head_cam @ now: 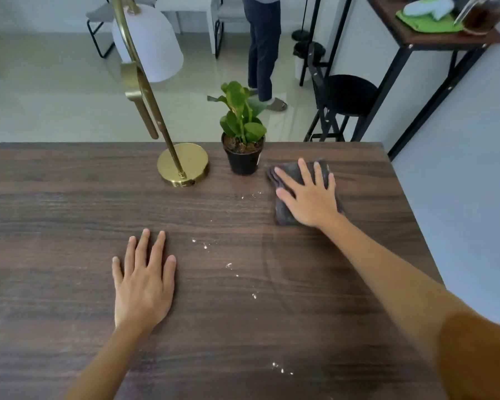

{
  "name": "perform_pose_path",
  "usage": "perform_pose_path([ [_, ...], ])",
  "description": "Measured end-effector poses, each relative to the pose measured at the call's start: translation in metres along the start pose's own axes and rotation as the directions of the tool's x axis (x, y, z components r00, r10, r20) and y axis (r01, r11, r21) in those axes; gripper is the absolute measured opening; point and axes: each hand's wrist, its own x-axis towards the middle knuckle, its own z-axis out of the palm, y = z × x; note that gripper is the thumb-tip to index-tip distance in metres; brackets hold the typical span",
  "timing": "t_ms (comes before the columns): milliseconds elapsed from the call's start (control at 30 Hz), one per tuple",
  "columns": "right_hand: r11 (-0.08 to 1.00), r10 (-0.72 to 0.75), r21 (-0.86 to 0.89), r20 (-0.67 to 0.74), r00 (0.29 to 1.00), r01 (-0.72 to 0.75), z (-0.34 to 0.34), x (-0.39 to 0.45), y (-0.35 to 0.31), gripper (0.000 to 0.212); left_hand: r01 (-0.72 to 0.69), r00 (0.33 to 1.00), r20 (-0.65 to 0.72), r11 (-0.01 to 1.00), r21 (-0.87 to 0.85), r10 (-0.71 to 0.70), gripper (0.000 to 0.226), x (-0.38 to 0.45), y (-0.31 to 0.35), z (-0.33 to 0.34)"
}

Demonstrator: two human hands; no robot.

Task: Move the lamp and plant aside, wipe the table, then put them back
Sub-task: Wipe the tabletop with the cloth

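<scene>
Right hand [308,196]: lies palm-down on a folded grey cloth [283,209], fingers [302,168] spread wide and flat, pressing the cloth onto the surface rather than gripping it.
Left hand [143,280]: rests flat on the bare wood, fingers [145,241] straight and only slightly parted, holding nothing.
Surface [55,220]: dark wood grain; white crumbs [228,265] are scattered in a loose trail between the two hands and on toward the near edge.
Plant [243,131]: green leaves in a black pot, upright near the far edge, just left of the right hand's fingertips and close to the cloth's corner, not touching it.
Lamp [182,164]: round brass base just left of the plant, well beyond the left fingers; its stem leans up to a white shade.
Background: a person's legs [261,47] stand on the pale floor beyond the surface; a black stool [350,93] stands to the right.
</scene>
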Motion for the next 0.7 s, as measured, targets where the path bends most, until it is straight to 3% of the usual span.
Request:
perform_pose_path([
  [167, 0.995, 0.101, -0.002, 0.045, 0.994, -0.101, -0.018, 0.075, 0.011, 0.056, -0.015, 1.000, -0.012, 1.000, 0.000, 0.015, 0.065, 0.001, -0.005, 0.001],
  [333, 0.913, 0.405, 0.052, -0.014, 0.914, -0.404, -0.036, 0.060, 0.098, 0.059, -0.024, 1.000, -0.013, 1.000, -0.009, 0.024, 0.064, 0.000, -0.006, 0.000],
  [433, 0.864, 0.499, 0.097, -0.038, 0.866, -0.494, -0.035, 0.028, 0.120, 0.061, -0.023, 1.000, -0.005, 1.000, -0.012, 0.023, 0.056, -0.001, -0.005, -0.002],
  [567, 0.891, 0.454, 0.070, -0.118, 0.883, -0.449, -0.014, -0.058, 0.115, 0.061, -0.017, 1.000, 0.015, 1.000, -0.024, 0.017, 0.058, 0.000, -0.002, -0.004],
  [700, 0.958, 0.275, -0.031, -0.174, 0.946, -0.284, 0.021, -0.175, 0.070, 0.067, -0.038, 0.999, 0.001, 0.999, -0.021, 0.038, 0.059, -0.002, -0.004, -0.002],
])
